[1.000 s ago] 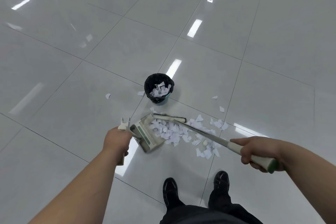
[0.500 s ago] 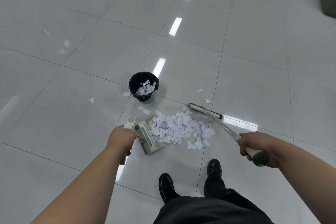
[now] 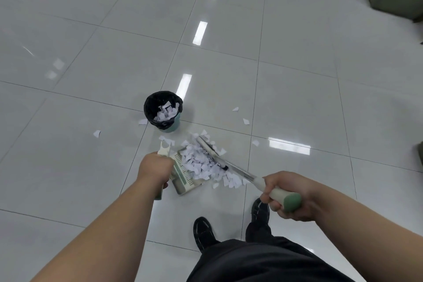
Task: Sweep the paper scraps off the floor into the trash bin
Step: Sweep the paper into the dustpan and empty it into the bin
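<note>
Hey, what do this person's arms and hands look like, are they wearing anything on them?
Both forearms are bare to the picture's edge; no sleeves show. The left hand and right hand wear no gloves, and no watch, ring or bracelet is visible. Below, dark trousers and glossy black shoes show.

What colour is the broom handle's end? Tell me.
Green: the broom handle's end, next to the right hand gripping the handle. Best in the head view.

Both bare forearms reach up from the bottom edge. The left hand [image 3: 155,168], centre, grips the dustpan handle [image 3: 165,150]; the right hand [image 3: 288,194], lower right, grips the broom handle [image 3: 286,198].
</note>
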{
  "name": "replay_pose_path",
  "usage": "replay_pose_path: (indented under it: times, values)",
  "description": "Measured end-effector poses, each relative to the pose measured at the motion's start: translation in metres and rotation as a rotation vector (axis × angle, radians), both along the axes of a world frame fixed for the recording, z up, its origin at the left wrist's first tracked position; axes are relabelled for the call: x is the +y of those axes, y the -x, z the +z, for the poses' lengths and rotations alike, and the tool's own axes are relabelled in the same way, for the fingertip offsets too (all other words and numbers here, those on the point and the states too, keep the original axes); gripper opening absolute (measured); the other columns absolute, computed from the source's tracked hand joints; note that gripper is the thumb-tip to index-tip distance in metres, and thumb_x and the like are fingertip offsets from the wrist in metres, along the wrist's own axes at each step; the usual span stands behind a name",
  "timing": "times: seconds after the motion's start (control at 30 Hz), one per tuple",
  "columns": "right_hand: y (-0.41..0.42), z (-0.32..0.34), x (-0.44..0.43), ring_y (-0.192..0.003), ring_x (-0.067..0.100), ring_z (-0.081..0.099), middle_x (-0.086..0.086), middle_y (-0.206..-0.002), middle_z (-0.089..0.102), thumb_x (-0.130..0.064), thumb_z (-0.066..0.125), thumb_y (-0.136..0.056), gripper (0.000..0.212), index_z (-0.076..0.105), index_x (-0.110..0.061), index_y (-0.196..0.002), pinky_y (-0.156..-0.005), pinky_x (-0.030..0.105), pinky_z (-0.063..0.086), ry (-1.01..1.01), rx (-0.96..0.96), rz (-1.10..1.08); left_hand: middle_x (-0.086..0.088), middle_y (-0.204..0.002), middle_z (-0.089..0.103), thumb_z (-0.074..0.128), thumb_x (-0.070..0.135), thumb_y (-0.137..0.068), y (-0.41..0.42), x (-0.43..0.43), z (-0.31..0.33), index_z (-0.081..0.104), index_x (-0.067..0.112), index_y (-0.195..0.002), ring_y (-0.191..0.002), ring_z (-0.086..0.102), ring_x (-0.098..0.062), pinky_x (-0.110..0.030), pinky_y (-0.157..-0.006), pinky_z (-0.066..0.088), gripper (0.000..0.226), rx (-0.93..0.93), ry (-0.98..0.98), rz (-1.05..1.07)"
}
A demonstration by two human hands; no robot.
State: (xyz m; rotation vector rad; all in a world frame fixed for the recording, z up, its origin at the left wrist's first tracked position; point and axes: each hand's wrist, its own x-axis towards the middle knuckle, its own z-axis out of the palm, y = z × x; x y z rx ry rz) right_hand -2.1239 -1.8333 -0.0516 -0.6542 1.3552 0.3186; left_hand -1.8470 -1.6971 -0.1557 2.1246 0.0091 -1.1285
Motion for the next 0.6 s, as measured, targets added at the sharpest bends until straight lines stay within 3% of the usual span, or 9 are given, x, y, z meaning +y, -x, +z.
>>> replay_pose_path:
  times: [0.13,0.27,0.6]
  values:
    - [-0.006,0.013,-0.014,-0.038,0.015,0.042,0.011,-0.067,0.052,0.002,0.052,-0.069,0.048,0.049,-0.011,-0.116,-0.031,0.016,0.033,-0.041,-0.035,-0.085,-0.011,-0.065,0.048,0.049,-0.002,-0.084,-0.01,0.003,-0.001,0.058,0.007,-0.084,-0.051,0.038,-0.025,-0.028,-0.05,0.039,0.013,-0.03,-0.028,0.023]
    - [-0.01,0.033,-0.029,-0.036,0.014,0.04,0.008,-0.067,0.051,0.0,0.051,-0.071,0.036,0.046,-0.011,-0.105,-0.028,0.016,0.032,-0.057,-0.045,-0.164,-0.013,-0.066,0.052,0.048,-0.003,-0.084,-0.006,0.003,0.001,0.056,0.008,-0.081,-0.055,0.045,-0.029,-0.029,-0.051,0.041,0.013,-0.043,-0.031,0.035]
    - [-0.046,0.007,-0.017,-0.042,0.016,0.047,0.01,-0.065,0.058,-0.003,0.056,-0.078,0.019,0.054,-0.009,-0.096,-0.039,0.017,0.035,0.157,0.099,0.177,-0.013,-0.07,0.052,0.05,-0.001,-0.085,-0.009,0.016,-0.004,0.058,0.008,-0.085,-0.061,0.046,-0.029,-0.032,-0.056,0.041,0.012,-0.025,0.006,0.227]
